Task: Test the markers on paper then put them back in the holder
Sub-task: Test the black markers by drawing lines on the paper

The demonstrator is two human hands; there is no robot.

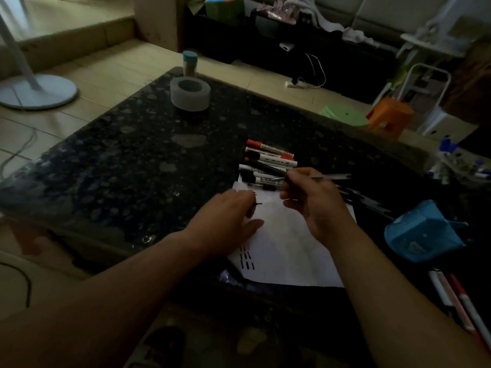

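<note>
Closest to me are the person's two bare forearms (398, 288), reaching in from the near edge and meeting over the work.

Under them is the dark speckled table (132, 160), and everything for the job sits toward its right side, within arm's reach. The white paper (292, 251) lies at the near edge with short black dashes already on its lower left corner, so some testing looks done. Just right of the sheet is the blue holder (422, 232). It seems tipped over, mouth toward the far right, which I'd guess is how it got emptied. A grey tape roll (190, 95) stands well apart at the far end.

The markers (268, 160), red-capped and black-capped, lie in a loose stack on the far edge of the paper, none of them in the holder. A few more marker barrels (457, 293) lie near the right corner.

The left hand (225, 221) rests palm down on the sheet, likely pinning it, its fingers curled around a small dark piece (256, 203) that pokes out, probably a cap. The right hand (313, 203) hovers just above the paper, thumb and fingers pinching a thin pen (329, 177) held nearly level, pointing right. I can't make out its tip.
</note>
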